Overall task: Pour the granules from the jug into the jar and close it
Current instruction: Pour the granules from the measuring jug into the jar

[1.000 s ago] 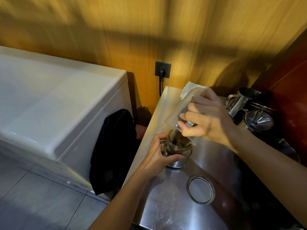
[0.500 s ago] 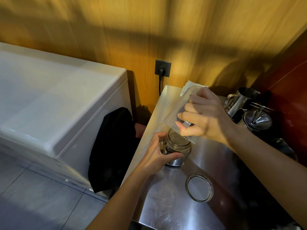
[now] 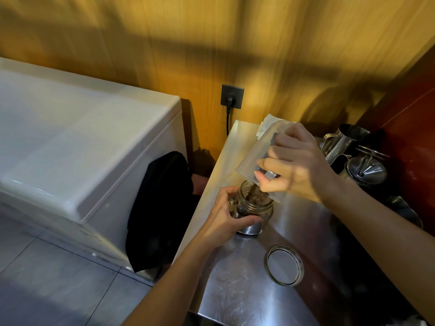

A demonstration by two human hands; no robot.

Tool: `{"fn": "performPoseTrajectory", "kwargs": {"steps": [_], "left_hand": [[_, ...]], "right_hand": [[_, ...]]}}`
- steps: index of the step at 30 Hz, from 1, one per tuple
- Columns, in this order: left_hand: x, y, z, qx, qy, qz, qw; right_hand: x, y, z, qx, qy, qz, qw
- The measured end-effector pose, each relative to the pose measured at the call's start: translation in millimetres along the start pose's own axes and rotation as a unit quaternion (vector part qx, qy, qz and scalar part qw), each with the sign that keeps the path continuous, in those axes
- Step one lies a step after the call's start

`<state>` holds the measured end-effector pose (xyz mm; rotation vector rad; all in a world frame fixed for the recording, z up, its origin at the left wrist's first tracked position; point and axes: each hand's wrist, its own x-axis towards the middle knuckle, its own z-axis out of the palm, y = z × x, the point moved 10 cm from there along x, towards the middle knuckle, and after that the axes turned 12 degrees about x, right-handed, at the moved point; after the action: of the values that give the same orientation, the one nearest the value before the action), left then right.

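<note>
Writing: none legible on any item in view. Glass jar (image 3: pixel 255 209) stands upright on the steel counter (image 3: pixel 306 231), near the counter's left edge, mouth open, partly filled with dark brown granules (image 3: pixel 255 198). Translucent plastic jug (image 3: pixel 260 151) is tipped steeply over the jar, lower lip just above the jar's mouth; a dark stream of granules runs from the lip into the jar. Some dark granules cling inside the jug wall.

Left hand (image 3: pixel 226 216) is wrapped around the jar's left side, thumb across the front, steadying it. Right hand (image 3: pixel 297 165) is curled closed around the jug from above, a ring on one finger.

Round jar lid (image 3: pixel 284 265) lies flat on the counter, in front of the jar and to its right, apart from it. Steel pitcher (image 3: pixel 342 142) and steel pot with domed lid (image 3: pixel 366 171) sit right of the jar, by the red wall.

Versus 0.5 s ago: jug tilted further; the stream into the jar is now visible. Hand grips unchanged.
</note>
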<state>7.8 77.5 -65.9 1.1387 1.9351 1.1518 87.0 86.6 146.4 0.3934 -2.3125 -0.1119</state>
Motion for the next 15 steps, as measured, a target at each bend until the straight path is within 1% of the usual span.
{"fn": "performPoseTrajectory", "kwargs": {"steps": [5, 6, 7, 8, 9, 11, 13, 15], "left_hand": [[0, 0, 0, -0.012, 0.000, 0.002, 1.000], [0, 0, 0, -0.011, 0.000, 0.002, 1.000], [0, 0, 0, -0.010, 0.000, 0.002, 1.000], [0, 0, 1, -0.009, 0.000, 0.003, 1.000], [0, 0, 1, -0.008, -0.001, 0.004, 1.000], [1, 1, 1, -0.012, -0.002, 0.007, 1.000], [2, -2, -1, -0.016, 0.000, 0.008, 1.000], [2, -2, 0, -0.013, -0.002, 0.011, 1.000]], "right_hand": [[1, -1, 3, 0.014, -0.018, 0.004, 1.000], [-1, 6, 3, 0.060, -0.019, 0.029, 0.998], [0, 16, 5, 0.132, -0.017, 0.074, 0.988], [0, 19, 6, 0.174, -0.020, 0.088, 0.981], [1, 16, 5, 0.144, -0.014, 0.072, 0.987], [2, 2, 3, 0.029, -0.019, 0.004, 0.999], [6, -3, 4, 0.004, -0.023, -0.013, 1.000], [3, -3, 2, 0.009, -0.009, -0.013, 1.000]]}}
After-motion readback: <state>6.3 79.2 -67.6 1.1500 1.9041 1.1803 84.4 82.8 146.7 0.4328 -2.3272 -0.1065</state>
